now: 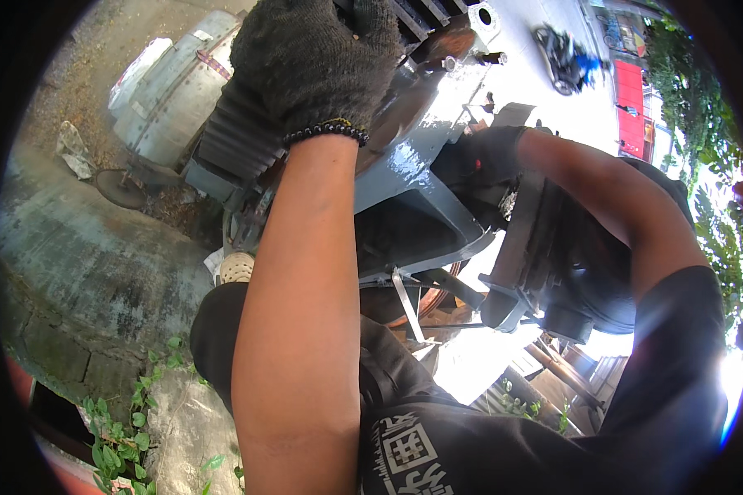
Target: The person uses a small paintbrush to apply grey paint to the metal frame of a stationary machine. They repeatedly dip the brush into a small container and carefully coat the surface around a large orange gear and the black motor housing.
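Note:
My left hand (318,62), in a dark knit work glove with a beaded bracelet at the wrist, reaches to the top edge over a ribbed dark metal part (243,132). Its thumb and fingers look curled together, but their tips are cut off and I cannot make out what they hold. On the right, my right hand (480,155), also in a dark glove, is in shadow beside a grey painted metal frame (404,165) of a machine. Its fingers are hidden, so its grip does not show. Below it stands a dark metal housing (520,247).
A grey rounded metal casing (177,91) lies on the ground at upper left. A mossy concrete ledge (99,256) curves along the left, with green vines (124,437) below. A motorcycle (565,62) is on the bright road at upper right. My shoe (237,268) shows beside the machine.

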Motion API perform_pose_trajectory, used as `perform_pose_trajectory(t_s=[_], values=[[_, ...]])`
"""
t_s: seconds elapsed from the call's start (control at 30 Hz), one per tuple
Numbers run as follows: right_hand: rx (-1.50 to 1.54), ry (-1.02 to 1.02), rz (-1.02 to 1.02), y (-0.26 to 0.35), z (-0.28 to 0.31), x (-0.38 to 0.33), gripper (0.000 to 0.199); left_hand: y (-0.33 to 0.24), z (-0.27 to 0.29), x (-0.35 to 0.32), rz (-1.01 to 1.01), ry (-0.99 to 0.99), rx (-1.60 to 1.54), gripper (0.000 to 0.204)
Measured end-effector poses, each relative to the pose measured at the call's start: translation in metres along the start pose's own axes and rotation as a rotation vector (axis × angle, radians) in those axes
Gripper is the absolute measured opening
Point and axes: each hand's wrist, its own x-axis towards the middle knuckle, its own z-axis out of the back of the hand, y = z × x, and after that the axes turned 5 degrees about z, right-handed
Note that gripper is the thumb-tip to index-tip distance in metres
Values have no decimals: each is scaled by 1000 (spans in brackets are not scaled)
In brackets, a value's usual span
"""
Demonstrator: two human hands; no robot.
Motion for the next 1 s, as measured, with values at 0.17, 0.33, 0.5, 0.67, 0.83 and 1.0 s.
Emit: perform_pose_trajectory(t_s=[0.17, 0.33, 0.5, 0.67, 0.83, 1.0], values=[[-318, 121, 33, 3, 43, -15, 22, 9, -1, 0, -15, -12, 32, 58], [369, -314, 26, -45, 9, -39, 20, 6, -6, 1, -39, -54, -15, 57], [365, -177, -42, -32, -2, -26, 17, 8, 2, 2, -13, -16, 7, 57], [772, -85, -139, -62, 0, -21, 12, 11, -1, 1, -50, -55, 9, 57], [-557, -418, 247, -90, -38, -24, 16, 0, 0, 4, -24, -11, -33, 58], [1343, -329, -305, -86, -62, -20, 9, -4, -3, 1, -21, 11, -66, 57]])
